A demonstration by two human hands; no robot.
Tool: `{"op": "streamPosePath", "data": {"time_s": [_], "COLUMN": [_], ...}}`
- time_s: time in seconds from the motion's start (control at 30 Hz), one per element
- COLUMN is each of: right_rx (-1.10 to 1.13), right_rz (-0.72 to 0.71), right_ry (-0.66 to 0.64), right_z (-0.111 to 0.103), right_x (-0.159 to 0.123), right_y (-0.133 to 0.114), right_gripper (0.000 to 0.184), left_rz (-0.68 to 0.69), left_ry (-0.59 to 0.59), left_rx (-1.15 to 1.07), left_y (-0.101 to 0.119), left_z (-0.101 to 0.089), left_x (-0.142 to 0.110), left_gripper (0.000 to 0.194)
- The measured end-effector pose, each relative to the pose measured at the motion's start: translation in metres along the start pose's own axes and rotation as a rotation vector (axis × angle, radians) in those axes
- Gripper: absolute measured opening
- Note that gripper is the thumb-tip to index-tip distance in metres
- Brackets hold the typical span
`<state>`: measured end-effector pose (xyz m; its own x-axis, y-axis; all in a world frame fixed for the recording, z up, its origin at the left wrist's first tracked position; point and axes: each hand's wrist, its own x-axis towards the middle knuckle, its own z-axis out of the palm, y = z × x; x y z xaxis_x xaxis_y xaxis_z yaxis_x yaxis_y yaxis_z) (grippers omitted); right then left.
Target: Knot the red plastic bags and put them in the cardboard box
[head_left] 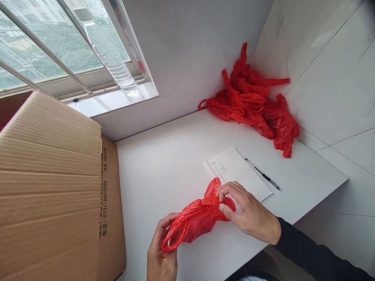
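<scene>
A crumpled red plastic bag (197, 216) is held above the white table (164, 168) between both my hands. My left hand (161, 255) is closed on the bag's handle end at the lower left. My right hand (249, 212) pinches the bag's other end with its fingertips, a dark sleeve behind the wrist. Just behind the right hand lies a white sheet of paper (238, 169) with small print, and beside it a black pen (263, 174).
A pile of red plastic bags (252, 103) fills the far right corner against the marble-look wall. A big cardboard box (55, 187) with printed numbers stands at the left. A window (58, 43) and a clear water bottle (113, 56) are at the back left.
</scene>
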<state>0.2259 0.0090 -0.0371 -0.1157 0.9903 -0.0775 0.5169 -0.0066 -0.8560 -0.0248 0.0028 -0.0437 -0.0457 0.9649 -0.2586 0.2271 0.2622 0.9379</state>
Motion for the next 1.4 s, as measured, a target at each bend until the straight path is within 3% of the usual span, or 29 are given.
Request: {"op": "streamPosePath", "data": {"time_s": [0.1,0.2,0.27,0.4,0.63,0.77,0.9,1.0,1.07,1.2,1.4], "right_rx": [0.053,0.079,0.101,0.180,0.278,0.280,0.285,0.376,0.438,0.538,0.556], "right_rz": [0.007,-0.017,-0.022,-0.006,0.135,0.139,0.080,0.101,0.139,0.204,0.188], "right_ry": [-0.038,-0.048,-0.030,-0.012,0.053,0.002,-0.014,-0.009,0.037,0.213,0.206], "right_z": [0.010,0.021,0.026,0.023,0.004,0.009,0.015,0.015,0.012,0.005,0.003], "right_x": [0.000,0.001,0.000,-0.003,-0.008,-0.007,-0.003,-0.003,-0.004,-0.008,-0.012], "right_y": [-0.007,-0.013,-0.016,-0.017,-0.006,-0.012,-0.024,-0.027,-0.024,-0.011,-0.010], "right_gripper": [0.019,0.013,0.006,0.002,0.010,0.025,0.015,0.022,0.024,0.026,0.023], "left_rz": [0.143,0.249,0.251,0.156,0.026,0.091,-0.029,0.038,0.069,-0.037,0.037], "left_ry": [0.012,-0.101,-0.168,-0.183,-0.098,-0.116,-0.087,-0.069,-0.013,0.232,0.240], "left_rx": [0.047,0.131,0.172,0.156,0.038,0.046,0.021,0.177,0.221,0.040,0.053], "left_y": [0.005,0.011,0.014,0.019,0.014,0.014,0.025,0.037,0.040,0.037,0.044], "left_z": [0.000,0.004,0.008,0.015,-0.001,-0.008,-0.005,0.003,0.007,0.000,0.000], "left_x": [-0.001,0.004,0.007,0.004,-0.002,0.000,-0.002,-0.009,-0.012,-0.012,-0.011], "left_gripper": [0.039,0.031,0.029,0.026,0.028,0.031,0.042,0.035,0.026,0.031,0.038]}}
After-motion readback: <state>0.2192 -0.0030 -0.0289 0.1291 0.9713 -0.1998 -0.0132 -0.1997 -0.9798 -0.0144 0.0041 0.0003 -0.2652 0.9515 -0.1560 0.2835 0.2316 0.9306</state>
